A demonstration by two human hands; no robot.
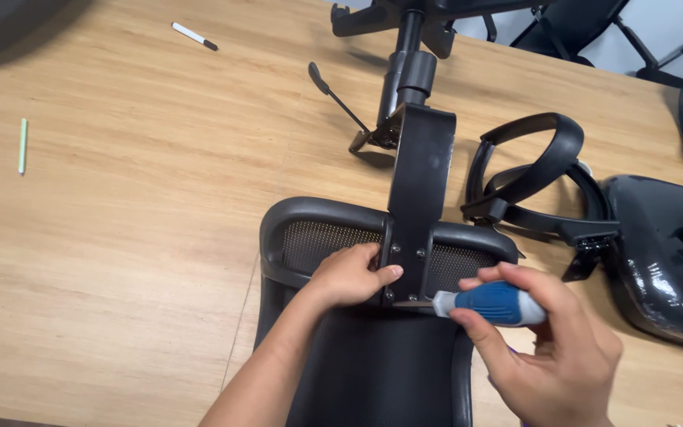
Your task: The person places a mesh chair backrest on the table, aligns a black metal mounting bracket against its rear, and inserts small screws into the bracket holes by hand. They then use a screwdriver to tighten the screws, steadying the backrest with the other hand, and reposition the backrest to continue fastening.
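Observation:
A black mesh chair backrest (310, 229) lies on the wooden table (120, 237), with a black metal bracket (420, 182) screwed onto its middle. My left hand (349, 273) presses on the backrest frame beside the bracket's lower screws. My right hand (547, 348) grips a screwdriver with a blue and white handle (492, 304); its tip points left at a screw near the bracket's bottom edge. The bracket runs up to the seat mechanism and gas cylinder (409, 75).
Two black armrests (531, 170) lie to the right of the bracket. A black seat pad wrapped in plastic (666, 253) sits at the far right. A lever (337, 99), a marker pen (194, 35) and a green stick (22, 146) lie on the table.

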